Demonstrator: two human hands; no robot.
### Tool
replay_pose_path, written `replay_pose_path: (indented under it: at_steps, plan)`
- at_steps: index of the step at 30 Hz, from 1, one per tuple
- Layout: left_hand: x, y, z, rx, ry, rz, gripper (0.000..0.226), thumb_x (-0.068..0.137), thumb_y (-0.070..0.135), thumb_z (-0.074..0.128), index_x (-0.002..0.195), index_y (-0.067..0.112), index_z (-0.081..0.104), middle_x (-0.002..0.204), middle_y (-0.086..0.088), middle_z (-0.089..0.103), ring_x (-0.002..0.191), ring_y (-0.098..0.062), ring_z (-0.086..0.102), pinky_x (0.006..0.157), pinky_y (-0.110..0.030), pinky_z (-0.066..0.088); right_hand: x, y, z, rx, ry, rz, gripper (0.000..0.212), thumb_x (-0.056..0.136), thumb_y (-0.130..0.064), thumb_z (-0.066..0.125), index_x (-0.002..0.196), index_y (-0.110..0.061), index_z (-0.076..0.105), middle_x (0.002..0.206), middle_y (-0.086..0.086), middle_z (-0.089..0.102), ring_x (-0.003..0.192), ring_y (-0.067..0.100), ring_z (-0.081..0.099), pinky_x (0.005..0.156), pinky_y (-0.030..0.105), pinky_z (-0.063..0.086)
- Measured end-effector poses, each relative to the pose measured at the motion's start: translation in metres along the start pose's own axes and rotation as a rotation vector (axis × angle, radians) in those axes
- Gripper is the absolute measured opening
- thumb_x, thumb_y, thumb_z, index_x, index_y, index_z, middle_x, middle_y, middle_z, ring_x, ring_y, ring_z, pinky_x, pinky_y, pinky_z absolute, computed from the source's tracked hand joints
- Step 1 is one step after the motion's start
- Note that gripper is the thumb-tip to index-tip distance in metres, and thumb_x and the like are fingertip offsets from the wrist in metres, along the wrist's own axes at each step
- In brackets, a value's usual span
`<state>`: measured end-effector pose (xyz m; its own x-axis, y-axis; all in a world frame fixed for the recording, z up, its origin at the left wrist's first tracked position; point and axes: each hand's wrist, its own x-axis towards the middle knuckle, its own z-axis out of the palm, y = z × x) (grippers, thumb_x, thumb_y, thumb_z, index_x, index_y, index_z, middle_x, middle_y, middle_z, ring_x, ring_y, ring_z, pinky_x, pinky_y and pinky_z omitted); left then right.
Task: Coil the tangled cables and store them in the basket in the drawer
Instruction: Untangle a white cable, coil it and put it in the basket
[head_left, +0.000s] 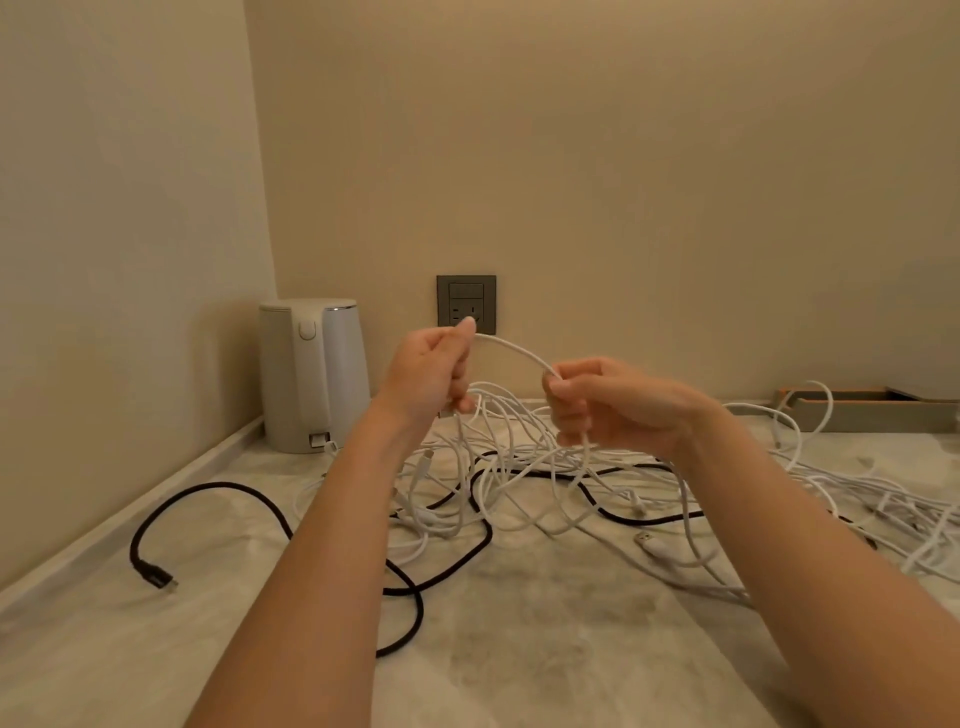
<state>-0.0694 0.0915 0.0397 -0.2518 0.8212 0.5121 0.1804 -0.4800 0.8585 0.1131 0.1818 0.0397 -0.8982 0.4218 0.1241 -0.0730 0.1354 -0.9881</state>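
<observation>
Both arms stretched out over the table (519, 649), left hand (428, 371) and right hand (605, 402) raised, each grip clamped on the white cable (514, 349) arching between them, above the tangled cables (519, 478).

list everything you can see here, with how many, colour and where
white cables: several, exact count unclear, white, tangled across the middle and right of the countertop
black cable: at least one, black, looping from the left of the countertop into the tangle
kettle: one, off-white and grey, back left corner
wall socket: one, dark grey, on the back wall
tray: one, grey with an orange edge, far right by the wall
countertop: one, pale marbled
left hand: one, raised over the tangle, grips a white cable strand
right hand: one, beside it, grips the same strand
</observation>
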Motion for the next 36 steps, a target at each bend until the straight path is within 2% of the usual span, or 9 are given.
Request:
replay_pose_path:
  at_steps: [3,6,8,11,15,18,24,31,36]
  plan:
    - [0.004,-0.003,-0.001,-0.287,0.075,-0.12,0.042,0.102,0.024,0.04,0.062,0.018,0.031,0.044,0.01,0.022,0.036,-0.004,0.02,0.033,-0.015,0.021,-0.004,0.01,-0.006,0.164,-0.116,-0.032,0.011,0.087,-0.014,0.061,0.08,-0.013,0.052,0.074,0.006,0.061,0.07,0.019,0.063,0.089,0.047,0.052]
    - [0.006,-0.005,-0.006,-0.529,0.087,-0.249,0.042,0.102,0.025,0.038,0.061,0.018,0.031,0.041,0.01,0.021,0.031,-0.002,0.02,0.029,-0.013,0.016,-0.005,0.005,-0.009,0.282,-0.075,-0.095,0.01,0.094,-0.018,0.044,0.089,-0.013,0.051,0.061,0.0,0.054,0.049,0.009,0.054,0.066,0.033,0.058]
    - [0.006,-0.008,-0.009,-0.64,0.021,-0.365,0.043,0.101,0.026,0.038,0.059,0.018,0.033,0.04,0.009,0.023,0.03,-0.002,0.021,0.028,-0.012,0.015,0.0,0.005,-0.009,0.251,0.118,-0.121,0.02,0.098,-0.021,0.037,0.085,-0.013,0.05,0.05,-0.008,0.035,0.036,0.001,0.032,0.038,0.015,0.04]
    - [0.003,-0.014,-0.007,-0.72,-0.179,-0.52,0.048,0.094,0.032,0.042,0.049,0.017,0.041,0.038,0.01,0.027,0.028,-0.002,0.025,0.031,-0.012,0.014,0.013,0.011,-0.013,0.108,0.47,-0.181,0.031,0.103,-0.019,0.034,0.075,-0.013,0.047,0.042,-0.012,0.025,0.033,0.001,0.018,0.031,0.013,0.015]
    - [-0.002,-0.016,-0.005,-0.682,-0.438,-0.553,0.044,0.087,0.038,0.047,0.049,0.016,0.046,0.035,0.011,0.032,0.028,-0.002,0.022,0.031,-0.012,0.019,0.027,0.015,-0.012,0.034,0.755,-0.185,0.033,0.102,-0.019,0.039,0.072,-0.012,0.05,0.038,-0.011,0.029,0.032,0.003,0.021,0.031,0.016,0.018]
    - [0.001,-0.019,-0.007,-0.862,-0.641,-0.504,0.035,0.09,0.027,0.057,0.059,0.01,0.053,0.039,0.007,0.036,0.036,-0.004,0.023,0.034,-0.016,0.03,0.038,0.018,-0.004,-0.137,0.852,-0.12,0.033,0.101,-0.023,0.042,0.072,-0.013,0.055,0.043,-0.007,0.032,0.037,0.007,0.025,0.034,0.018,0.023]
    - [0.007,-0.021,-0.02,-1.22,-0.665,-0.321,0.03,0.1,0.019,0.041,0.088,-0.003,0.057,0.052,-0.001,0.034,0.045,-0.012,0.032,0.046,-0.027,0.031,0.046,0.013,0.025,-0.629,0.567,0.063,0.033,0.099,-0.027,0.044,0.077,-0.014,0.064,0.051,-0.006,0.034,0.042,0.009,0.025,0.038,0.019,0.023]
    - [0.009,-0.022,-0.032,-1.176,-0.024,-0.204,0.045,0.102,0.027,0.032,0.061,0.013,0.048,0.044,0.007,0.031,0.034,-0.006,0.029,0.036,-0.017,0.028,0.041,0.005,0.054,-1.126,0.259,0.135,0.03,0.099,-0.026,0.043,0.089,-0.011,0.066,0.06,-0.006,0.045,0.052,0.009,0.038,0.05,0.024,0.031]
    - [0.013,-0.026,-0.042,-0.986,0.206,-0.222,0.041,0.104,0.032,0.03,0.068,0.015,0.042,0.046,0.008,0.031,0.035,-0.005,0.03,0.036,-0.016,0.03,0.024,-0.016,0.093,-1.375,-0.005,0.04,0.026,0.101,-0.024,0.039,0.092,-0.011,0.059,0.067,-0.014,0.039,0.057,-0.006,0.042,0.055,0.003,0.032]
